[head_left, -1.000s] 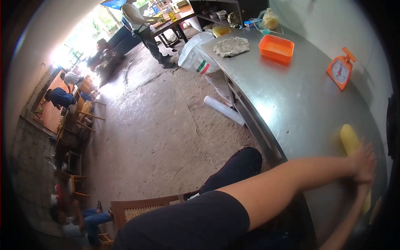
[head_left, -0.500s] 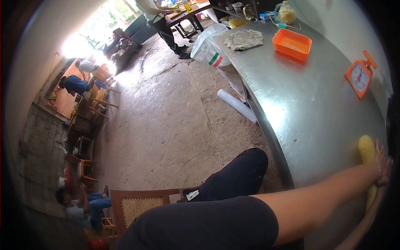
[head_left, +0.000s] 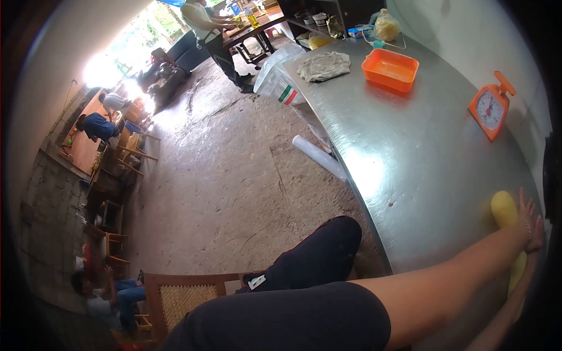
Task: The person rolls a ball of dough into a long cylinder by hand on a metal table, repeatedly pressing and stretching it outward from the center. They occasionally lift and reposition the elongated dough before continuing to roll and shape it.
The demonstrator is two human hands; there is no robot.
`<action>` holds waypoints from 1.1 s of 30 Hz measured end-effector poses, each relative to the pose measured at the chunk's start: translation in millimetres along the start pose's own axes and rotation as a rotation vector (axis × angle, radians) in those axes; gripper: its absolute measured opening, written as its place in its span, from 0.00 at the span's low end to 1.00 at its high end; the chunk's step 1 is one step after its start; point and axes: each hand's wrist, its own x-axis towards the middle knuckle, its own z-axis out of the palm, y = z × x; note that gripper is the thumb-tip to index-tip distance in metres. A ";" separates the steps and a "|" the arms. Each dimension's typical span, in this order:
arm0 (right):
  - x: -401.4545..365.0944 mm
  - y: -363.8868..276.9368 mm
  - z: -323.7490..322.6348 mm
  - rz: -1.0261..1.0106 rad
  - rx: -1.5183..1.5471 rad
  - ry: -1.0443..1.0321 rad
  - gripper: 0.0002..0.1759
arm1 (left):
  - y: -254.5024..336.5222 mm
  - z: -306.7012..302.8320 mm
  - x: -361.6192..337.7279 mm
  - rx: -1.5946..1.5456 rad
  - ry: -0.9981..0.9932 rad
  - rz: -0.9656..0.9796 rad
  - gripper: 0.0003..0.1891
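Observation:
A long roll of yellow dough (head_left: pixel 503 208) lies on the metal table near its right side. My left hand (head_left: pixel 526 214) rests on the roll with its fingers stretched out and spread; a bracelet circles that wrist. Close against it, my right hand (head_left: pixel 535 236) also lies over the dough with fingers extended, partly covered by the left wrist. Both palms are out of sight. The dough shows above and below the hands, its middle covered by them and the left forearm.
On the metal table (head_left: pixel 433 158) stand an orange scale (head_left: pixel 489 108), an orange tray (head_left: pixel 390 71), a crumpled cloth (head_left: pixel 324 66) and a tied bag (head_left: pixel 387 25). A plastic roll (head_left: pixel 319 157) lies on the floor. A wooden chair (head_left: pixel 186 301) is nearby. Other people work farther off.
The view has shifted slightly, so the table and its things sit farther left. Both hands stay on the dough, with the left fingers spread a little wider.

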 end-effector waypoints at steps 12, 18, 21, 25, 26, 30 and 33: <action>-57.5 -16.0 -22.8 0.039 0.032 -0.024 0.37 | 361.8 94.8 -17.4 2.106 -1.296 -0.384 0.55; -113.8 -34.9 -43.8 0.064 0.055 -0.007 0.36 | 390.4 81.2 -34.1 2.135 -1.513 -0.244 0.53; -143.5 -45.7 -52.2 0.062 0.076 0.028 0.35 | 426.0 72.5 -55.5 2.155 -1.488 0.055 0.46; -190.3 -67.1 -58.1 0.007 0.138 0.191 0.34 | 469.3 71.6 -62.9 2.065 -1.637 -0.076 0.59; -205.0 -78.8 -58.6 -0.019 0.150 0.259 0.34 | 478.7 63.4 -69.0 2.043 -1.630 0.010 0.58; -279.8 -147.8 -72.4 0.033 0.235 0.536 0.38 | 547.4 37.2 -102.9 1.875 -1.633 0.392 0.60; -341.5 -176.9 -65.5 0.006 0.114 0.644 0.44 | 593.4 13.2 -126.1 1.791 -1.678 0.444 0.66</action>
